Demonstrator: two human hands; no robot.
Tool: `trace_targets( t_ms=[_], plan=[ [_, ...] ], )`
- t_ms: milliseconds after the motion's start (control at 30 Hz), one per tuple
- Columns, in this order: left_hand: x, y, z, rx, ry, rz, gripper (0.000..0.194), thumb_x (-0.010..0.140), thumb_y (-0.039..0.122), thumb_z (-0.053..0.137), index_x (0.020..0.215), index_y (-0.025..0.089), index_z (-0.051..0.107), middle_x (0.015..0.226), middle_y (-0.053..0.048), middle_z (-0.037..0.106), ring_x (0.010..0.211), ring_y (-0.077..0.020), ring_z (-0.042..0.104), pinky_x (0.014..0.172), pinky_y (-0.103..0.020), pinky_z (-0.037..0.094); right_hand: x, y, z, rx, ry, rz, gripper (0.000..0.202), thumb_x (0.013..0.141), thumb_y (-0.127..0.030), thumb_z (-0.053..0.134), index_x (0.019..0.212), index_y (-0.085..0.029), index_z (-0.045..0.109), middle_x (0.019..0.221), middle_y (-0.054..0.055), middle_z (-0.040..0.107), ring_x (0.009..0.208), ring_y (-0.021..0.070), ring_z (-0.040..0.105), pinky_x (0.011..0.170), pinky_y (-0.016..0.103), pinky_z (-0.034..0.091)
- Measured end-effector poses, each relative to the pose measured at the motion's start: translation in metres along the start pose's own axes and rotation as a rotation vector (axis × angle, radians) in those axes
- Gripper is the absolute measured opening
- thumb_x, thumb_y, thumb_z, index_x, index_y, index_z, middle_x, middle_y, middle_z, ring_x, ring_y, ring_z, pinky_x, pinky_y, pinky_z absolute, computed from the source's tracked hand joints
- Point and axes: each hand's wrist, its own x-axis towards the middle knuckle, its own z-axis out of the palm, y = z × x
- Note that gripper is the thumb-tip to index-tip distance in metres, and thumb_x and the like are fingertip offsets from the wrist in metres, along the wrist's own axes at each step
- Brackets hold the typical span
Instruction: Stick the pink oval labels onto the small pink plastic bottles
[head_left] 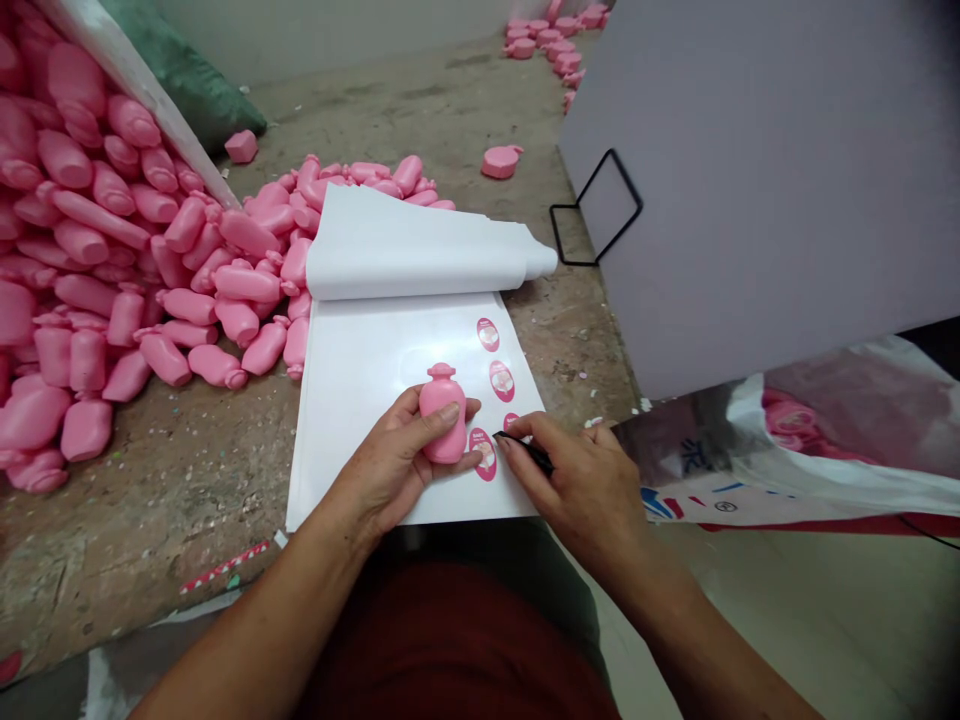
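Note:
A small pink plastic bottle (444,425) stands tilted in my left hand (397,455), thumb across its front and fingers behind. Beneath it lies a white sticker sheet (367,365) with oval pink labels along its right side. My right hand (574,480) closes round a thin black tool (531,452), whose kind I cannot make out. The tool's tip is at the edge of an oval label (484,455), right beside the bottle. Two more labels, an upper one (488,334) and a middle one (502,380), show above; another is partly covered by my right fingers.
Many pink bottles (247,285) are heaped at the left. The sheets' far end (420,250) is rolled back. A grey panel (750,180) with a black wire bracket (600,210) stands at right, above a plastic bag (847,430). A lone pink piece (501,162) lies behind.

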Motion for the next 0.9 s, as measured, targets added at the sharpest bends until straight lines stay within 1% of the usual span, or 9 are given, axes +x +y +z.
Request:
trace_targets(
  t_ms=[67, 167, 367, 533, 600, 667, 733, 800, 900],
  plan=[
    [0.0, 0.0, 0.0, -0.009, -0.013, -0.001, 0.017, 0.086, 0.014, 0.067, 0.102, 0.018, 0.061, 0.101, -0.006, 0.069, 0.098, -0.0162, 0.064, 0.097, -0.051, 0.055, 0.0, 0.001, 0.0, -0.01, 0.023, -0.02, 0.024, 0.098, -0.03, 0.052, 0.082, -0.019, 0.067, 0.068, 0.001, 0.074, 0.048, 0.0178, 0.048, 0.063, 0.031, 0.029],
    [0.001, 0.0, 0.0, -0.018, -0.01, 0.004, 0.018, 0.086, 0.012, 0.067, 0.102, 0.018, 0.061, 0.1, -0.006, 0.068, 0.098, -0.0159, 0.064, 0.097, -0.051, 0.055, 0.0, 0.001, 0.001, -0.03, 0.044, -0.047, 0.029, 0.1, -0.031, 0.049, 0.08, -0.02, 0.066, 0.072, 0.001, 0.076, 0.048, 0.0172, 0.048, 0.063, 0.032, 0.029],
    [0.002, -0.001, -0.001, -0.022, 0.014, -0.009, 0.022, 0.085, 0.011, 0.068, 0.104, 0.017, 0.061, 0.101, -0.007, 0.07, 0.096, -0.0167, 0.066, 0.093, -0.049, 0.058, 0.002, -0.001, 0.003, -0.061, 0.043, -0.035, 0.027, 0.099, -0.032, 0.051, 0.079, -0.02, 0.066, 0.063, 0.0, 0.071, 0.047, 0.0173, 0.044, 0.062, 0.031, 0.029],
    [0.003, -0.001, -0.002, -0.039, 0.007, -0.012, 0.021, 0.085, 0.01, 0.067, 0.104, 0.018, 0.061, 0.1, -0.007, 0.071, 0.095, -0.0167, 0.067, 0.091, -0.046, 0.059, 0.004, 0.005, 0.005, 0.0, -0.014, -0.018, 0.019, 0.094, -0.032, 0.058, 0.081, -0.021, 0.067, 0.067, -0.001, 0.073, 0.049, 0.0182, 0.047, 0.061, 0.031, 0.031],
    [0.002, 0.0, -0.002, -0.046, 0.002, -0.012, 0.017, 0.086, 0.011, 0.066, 0.101, 0.017, 0.061, 0.099, -0.007, 0.07, 0.094, -0.0166, 0.067, 0.091, -0.045, 0.059, 0.004, 0.008, 0.004, 0.072, -0.057, 0.007, 0.016, 0.093, -0.032, 0.06, 0.083, -0.021, 0.067, 0.069, -0.001, 0.074, 0.052, 0.0186, 0.051, 0.061, 0.03, 0.033],
    [0.002, 0.0, -0.001, -0.06, -0.001, -0.006, 0.013, 0.088, 0.011, 0.064, 0.099, 0.016, 0.061, 0.099, -0.008, 0.069, 0.095, -0.0169, 0.067, 0.09, -0.044, 0.06, 0.003, 0.009, 0.003, 0.11, -0.071, 0.027, 0.015, 0.093, -0.032, 0.06, 0.085, -0.021, 0.067, 0.07, -0.001, 0.075, 0.054, 0.0187, 0.054, 0.062, 0.029, 0.034],
    [0.002, 0.001, -0.001, -0.087, 0.006, 0.014, 0.012, 0.089, 0.01, 0.061, 0.1, 0.016, 0.06, 0.097, -0.008, 0.069, 0.096, -0.0174, 0.067, 0.088, -0.04, 0.06, 0.002, 0.009, 0.002, 0.055, -0.041, 0.023, 0.016, 0.093, -0.031, 0.059, 0.085, -0.02, 0.067, 0.07, 0.0, 0.075, 0.053, 0.0185, 0.052, 0.062, 0.03, 0.033],
    [0.003, 0.001, 0.0, -0.121, 0.026, 0.035, 0.014, 0.091, 0.009, 0.058, 0.103, 0.015, 0.061, 0.094, -0.009, 0.069, 0.097, -0.0178, 0.068, 0.086, -0.037, 0.061, 0.001, 0.007, 0.0, -0.03, -0.017, -0.002, 0.019, 0.093, -0.032, 0.058, 0.084, -0.019, 0.068, 0.066, 0.001, 0.074, 0.049, 0.0178, 0.045, 0.062, 0.032, 0.03],
    [0.003, 0.0, 0.0, -0.165, 0.051, 0.046, 0.011, 0.092, 0.011, 0.058, 0.102, 0.014, 0.061, 0.094, -0.009, 0.07, 0.094, -0.0186, 0.07, 0.082, -0.033, 0.061, 0.003, 0.005, 0.001, -0.065, -0.035, -0.026, 0.021, 0.091, -0.035, 0.06, 0.078, -0.02, 0.067, 0.062, 0.0, 0.071, 0.046, 0.0155, 0.038, 0.063, 0.032, 0.028]
  ],
)
